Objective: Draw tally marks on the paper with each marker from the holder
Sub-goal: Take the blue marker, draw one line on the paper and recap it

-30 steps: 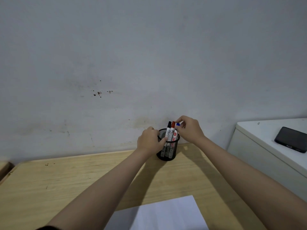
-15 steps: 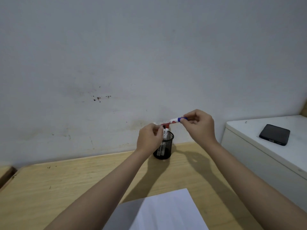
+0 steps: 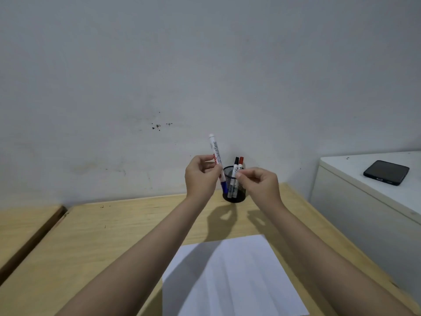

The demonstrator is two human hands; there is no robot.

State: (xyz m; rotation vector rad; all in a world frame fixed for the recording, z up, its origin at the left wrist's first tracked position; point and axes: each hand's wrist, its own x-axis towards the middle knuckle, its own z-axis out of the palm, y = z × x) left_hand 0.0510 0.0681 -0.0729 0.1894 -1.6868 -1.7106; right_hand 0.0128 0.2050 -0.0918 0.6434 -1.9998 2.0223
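- White marker with a blue cap [image 3: 216,160], cap downward, is pinched upright in the left hand [image 3: 200,177].
- Right hand [image 3: 258,184] has fingertips closed together; contents unclear.
- Black mesh holder [image 3: 234,188] stands behind on the wooden table [image 3: 114,229]; white paper [image 3: 232,277] lies nearer.

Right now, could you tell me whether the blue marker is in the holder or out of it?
Out. The left hand holds the blue marker up beside the holder, blue cap pointing down.

Black mesh holder [image 3: 234,190], white paper [image 3: 232,277], tan table [image 3: 91,236].
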